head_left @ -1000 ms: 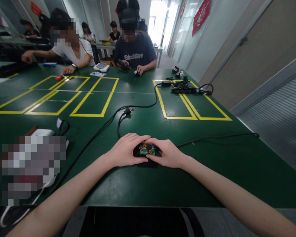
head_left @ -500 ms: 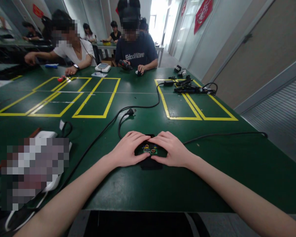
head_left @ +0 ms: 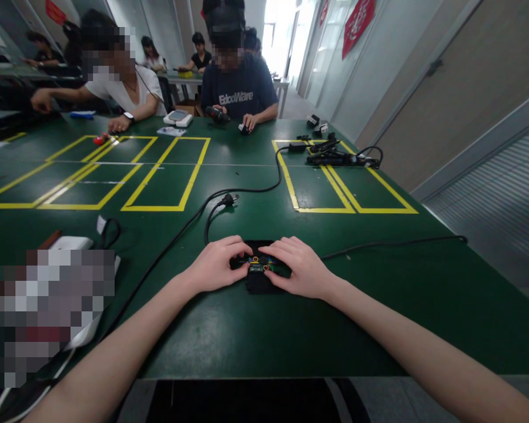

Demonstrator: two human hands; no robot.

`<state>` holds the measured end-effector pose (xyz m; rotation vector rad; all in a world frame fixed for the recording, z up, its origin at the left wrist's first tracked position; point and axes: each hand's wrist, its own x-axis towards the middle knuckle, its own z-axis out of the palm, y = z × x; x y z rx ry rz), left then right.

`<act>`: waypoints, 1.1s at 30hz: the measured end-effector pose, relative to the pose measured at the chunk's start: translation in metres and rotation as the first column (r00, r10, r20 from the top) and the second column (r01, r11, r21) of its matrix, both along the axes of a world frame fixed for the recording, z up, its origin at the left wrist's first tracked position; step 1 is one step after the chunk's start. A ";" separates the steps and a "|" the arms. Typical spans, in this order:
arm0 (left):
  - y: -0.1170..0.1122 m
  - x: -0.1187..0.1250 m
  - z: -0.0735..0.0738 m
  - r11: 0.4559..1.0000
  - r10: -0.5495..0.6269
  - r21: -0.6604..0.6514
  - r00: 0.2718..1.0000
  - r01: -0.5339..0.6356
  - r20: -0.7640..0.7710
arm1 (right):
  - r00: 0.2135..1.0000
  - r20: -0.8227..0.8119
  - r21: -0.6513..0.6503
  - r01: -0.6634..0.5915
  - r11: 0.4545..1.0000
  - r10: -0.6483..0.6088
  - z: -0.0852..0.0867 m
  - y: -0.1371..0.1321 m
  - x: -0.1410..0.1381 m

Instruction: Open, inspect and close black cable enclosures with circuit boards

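Note:
A small circuit board (head_left: 259,267) with copper-coloured ring coils lies between my hands, above a flat black piece (head_left: 260,286) on the green table. My left hand (head_left: 216,264) pinches the board's left end between thumb and fingers. At the other end, my right hand (head_left: 302,267) curls its thumb and fingers round the board. A black cord with a plug (head_left: 228,200) runs down to behind my left hand. From beyond my right hand, another black cord (head_left: 392,242) stretches off to the right. My fingers partly hide both board ends and where the cords join.
Yellow tape (head_left: 154,208) marks rectangles on the table. Black adapters with cords (head_left: 341,157) lie at the back right. At the left is a blurred pile beside a white case (head_left: 73,242). Across the table, one person holds a power drill (head_left: 218,114); another sits farther left.
My left hand has drawn a little leftward, so the fingertips of my two hands are farther apart. More of the black piece beneath the board shows. The whole view has shifted slightly.

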<state>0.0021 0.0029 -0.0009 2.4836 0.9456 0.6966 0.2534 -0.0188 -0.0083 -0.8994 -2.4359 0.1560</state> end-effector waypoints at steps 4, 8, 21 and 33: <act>0.003 -0.003 0.000 1.000 0.006 -0.023 1.000 -0.006 0.011 | 0.998 0.003 -0.004 0.059 0.998 -0.059 -0.003 -0.002 -0.006; 0.005 -0.004 0.001 1.000 -0.005 -0.025 1.000 0.005 -0.003 | 0.997 0.006 -0.009 0.073 0.997 -0.073 -0.004 0.000 -0.006; 0.007 -0.004 0.000 0.999 0.053 0.013 0.998 -0.053 -0.018 | 0.997 -0.005 -0.002 0.083 0.997 -0.083 -0.004 0.006 -0.006; 0.009 0.000 -0.002 0.995 0.101 -0.020 0.994 -0.100 0.051 | 0.990 -0.094 -0.047 0.105 0.993 -0.109 -0.001 0.009 -0.002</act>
